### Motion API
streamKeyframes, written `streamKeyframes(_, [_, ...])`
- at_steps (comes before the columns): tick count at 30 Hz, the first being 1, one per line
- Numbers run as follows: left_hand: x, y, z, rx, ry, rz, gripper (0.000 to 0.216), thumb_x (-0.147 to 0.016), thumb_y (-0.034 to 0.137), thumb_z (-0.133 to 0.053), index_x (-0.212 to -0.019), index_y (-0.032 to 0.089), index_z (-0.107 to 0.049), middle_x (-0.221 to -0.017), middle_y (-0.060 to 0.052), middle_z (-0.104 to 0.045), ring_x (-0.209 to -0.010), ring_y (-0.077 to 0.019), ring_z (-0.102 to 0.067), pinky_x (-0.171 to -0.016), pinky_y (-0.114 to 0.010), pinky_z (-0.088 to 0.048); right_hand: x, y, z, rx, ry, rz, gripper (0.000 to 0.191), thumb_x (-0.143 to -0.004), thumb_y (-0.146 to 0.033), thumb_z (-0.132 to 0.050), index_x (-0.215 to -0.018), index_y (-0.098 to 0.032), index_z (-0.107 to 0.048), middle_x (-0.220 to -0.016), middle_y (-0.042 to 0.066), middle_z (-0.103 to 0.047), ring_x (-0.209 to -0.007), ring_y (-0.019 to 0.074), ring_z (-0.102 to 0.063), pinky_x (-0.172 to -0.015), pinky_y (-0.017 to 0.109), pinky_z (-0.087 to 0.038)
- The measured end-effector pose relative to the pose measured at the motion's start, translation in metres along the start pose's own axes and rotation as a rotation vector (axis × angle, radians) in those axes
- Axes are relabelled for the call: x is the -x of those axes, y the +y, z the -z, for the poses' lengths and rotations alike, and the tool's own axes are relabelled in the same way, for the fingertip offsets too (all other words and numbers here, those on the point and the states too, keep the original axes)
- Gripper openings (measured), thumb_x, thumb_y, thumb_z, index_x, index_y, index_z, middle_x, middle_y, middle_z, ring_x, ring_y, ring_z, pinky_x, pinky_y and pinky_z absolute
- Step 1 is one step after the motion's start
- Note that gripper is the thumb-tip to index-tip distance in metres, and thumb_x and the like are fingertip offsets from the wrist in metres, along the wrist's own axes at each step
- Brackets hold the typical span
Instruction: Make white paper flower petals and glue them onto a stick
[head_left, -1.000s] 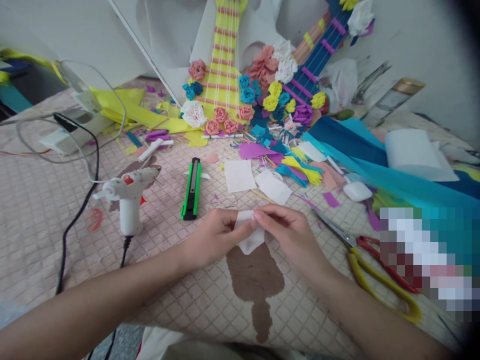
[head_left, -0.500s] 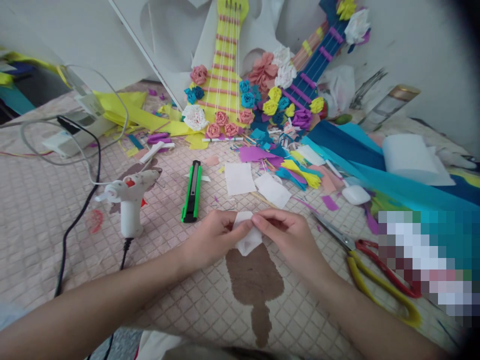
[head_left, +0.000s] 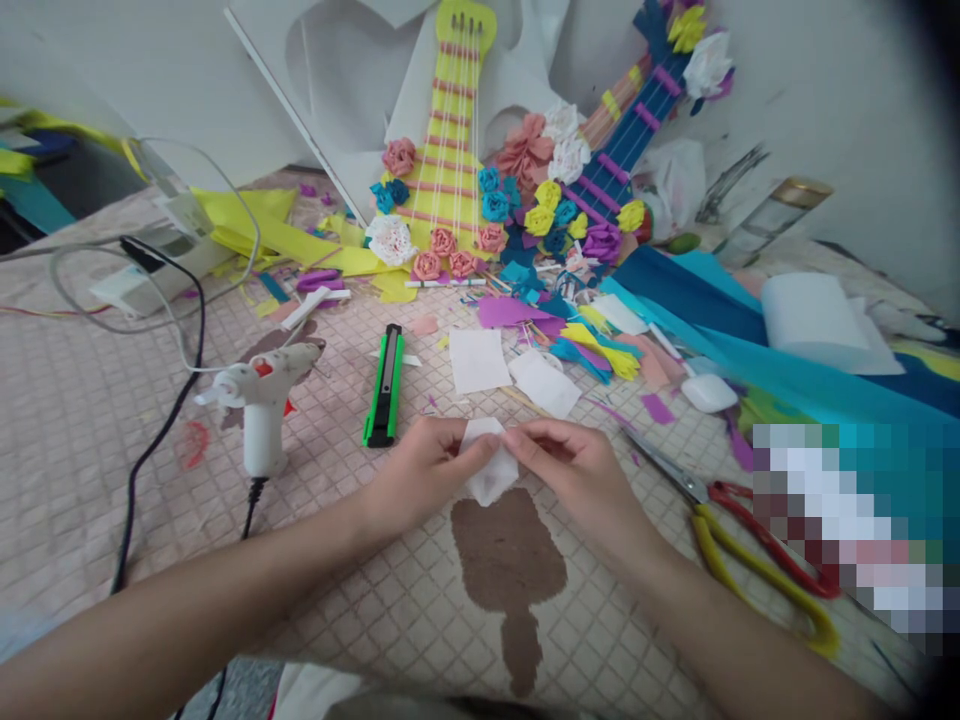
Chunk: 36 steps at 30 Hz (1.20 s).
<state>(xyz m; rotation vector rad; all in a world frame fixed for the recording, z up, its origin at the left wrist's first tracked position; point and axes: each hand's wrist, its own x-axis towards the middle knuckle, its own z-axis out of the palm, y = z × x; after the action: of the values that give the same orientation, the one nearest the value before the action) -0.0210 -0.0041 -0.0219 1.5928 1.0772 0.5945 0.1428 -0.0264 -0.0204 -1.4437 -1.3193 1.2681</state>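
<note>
My left hand and my right hand meet low in the middle of the view, both pinching a small white paper piece between fingertips and thumbs. The paper is folded or rolled at its top edge and hangs just above the quilted pink cloth. Two flat white paper squares lie just beyond my hands. A green utility knife lies to the left of them. Scissors with red and yellow handles rest to the right of my right hand.
A white glue gun stands at the left with its black cord trailing toward me. Two paper guitars decorated with paper flowers lean on the wall behind. Coloured paper scraps, blue sheets and a white roll crowd the right side.
My hands have stayed together on the white paper, with the fingers shifting slightly along its top edge. The camera tilted a little, so the scene slid downward.
</note>
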Motion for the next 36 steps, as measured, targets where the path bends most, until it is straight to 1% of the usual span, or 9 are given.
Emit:
streamKeyframes(7, [-0.0004,-0.001,0.0008,0.007,-0.001,-0.011,0.035,-0.081,0.036,-0.043,-0.055,0.013,-0.048,-0.051,0.004,-0.039,-0.048,-0.0069,-0.034,-0.042,-0.017,-0.027,-0.0008,0.0001,0.0009,-0.023,0.006,-0.014,0.022,-0.074,-0.039,-0.063,-0.073,-0.018,-0.067,-0.07,0.002,-0.066,-0.065,0.0152,-0.059,-0.061,0.028,-0.047])
streamKeyframes(12, [-0.0007,0.0,0.0004,0.024,-0.003,0.0,0.033,-0.081,0.034,-0.044,-0.056,0.013,-0.05,-0.052,0.003,-0.042,-0.049,-0.0073,-0.037,-0.043,-0.017,-0.029,-0.0004,-0.0004,0.0022,-0.042,0.006,-0.012,0.019,-0.073,-0.036,-0.064,-0.072,-0.018,-0.066,-0.068,0.001,-0.064,-0.064,0.0139,-0.057,-0.06,0.026,-0.046])
streamKeyframes(17, [-0.001,-0.001,0.0019,0.018,0.005,0.011,0.035,-0.082,0.036,-0.044,-0.055,0.013,-0.047,-0.052,0.003,-0.038,-0.049,-0.0071,-0.034,-0.043,-0.018,-0.027,-0.0008,0.0002,0.002,-0.005,-0.014,0.015,0.02,-0.075,-0.037,-0.062,-0.073,-0.017,-0.065,-0.068,0.001,-0.063,-0.064,0.0136,-0.056,-0.06,0.026,-0.045])
streamKeyframes(19, [-0.0004,-0.002,0.0019,0.009,-0.014,0.008,0.035,-0.083,0.036,-0.043,-0.057,0.013,-0.048,-0.053,0.003,-0.04,-0.05,-0.0075,-0.036,-0.044,-0.018,-0.028,-0.0012,-0.0008,0.0016,-0.026,-0.024,0.029,0.019,-0.076,-0.036,-0.061,-0.075,-0.018,-0.066,-0.072,0.002,-0.064,-0.067,0.0139,-0.057,-0.062,0.026,-0.046])
streamKeyframes(22, [0.001,-0.0036,0.0004,-0.008,-0.082,0.007,0.036,-0.084,0.038,-0.042,-0.06,0.013,-0.051,-0.054,0.003,-0.04,-0.051,-0.0078,-0.036,-0.046,-0.019,-0.029,-0.0016,-0.0025,0.0013,-0.06,-0.039,0.051,0.016,-0.076,-0.034,-0.063,-0.078,-0.019,-0.067,-0.08,0.002,-0.066,-0.074,0.0142,-0.059,-0.065,0.025,-0.047])
streamKeyframes(26, [0.0026,-0.0045,-0.002,0.009,-0.167,0.006,0.039,-0.086,0.04,-0.041,-0.06,0.013,-0.049,-0.055,0.003,-0.037,-0.052,-0.0073,-0.034,-0.047,-0.019,-0.028,-0.0008,-0.0029,0.0013,-0.046,-0.052,0.066,0.011,-0.076,-0.03,-0.064,-0.074,-0.019,-0.067,-0.075,0.0,-0.066,-0.071,0.0124,-0.059,-0.063,0.022,-0.046])
streamKeyframes(29, [0.0025,-0.0049,-0.0024,0.018,-0.16,0.015,0.039,-0.086,0.041,-0.041,-0.06,0.013,-0.048,-0.056,0.003,-0.036,-0.052,-0.0073,-0.033,-0.048,-0.019,-0.027,0.001,-0.0023,0.0006,-0.055,-0.054,0.052,0.013,-0.077,-0.031,-0.062,-0.073,-0.019,-0.066,-0.072,0.0,-0.064,-0.068,0.0113,-0.057,-0.061,0.021,-0.045])
streamKeyframes(33, [0.0017,-0.0056,-0.0016,0.028,-0.136,0.008,0.04,-0.086,0.043,-0.041,-0.061,0.013,-0.052,-0.056,0.002,-0.038,-0.053,-0.0082,-0.035,-0.049,-0.021,-0.03,0.002,-0.0024,-0.001,-0.092,-0.066,0.04,0.013,-0.076,-0.031,-0.063,-0.076,-0.019,-0.066,-0.074,0.0,-0.063,-0.069,0.0114,-0.057,-0.06,0.021,-0.045])
streamKeyframes(36, [0.0016,-0.0041,-0.0002,0.019,-0.142,0.014,0.039,-0.085,0.043,-0.042,-0.065,0.012,-0.056,-0.056,0.002,-0.04,-0.053,-0.0087,-0.037,-0.05,-0.021,-0.032,0.0007,-0.0023,-0.0014,-0.091,-0.051,0.041,0.012,-0.075,-0.029,-0.064,-0.073,-0.018,-0.066,-0.073,0.0,-0.064,-0.069,0.0117,-0.057,-0.061,0.021,-0.045])
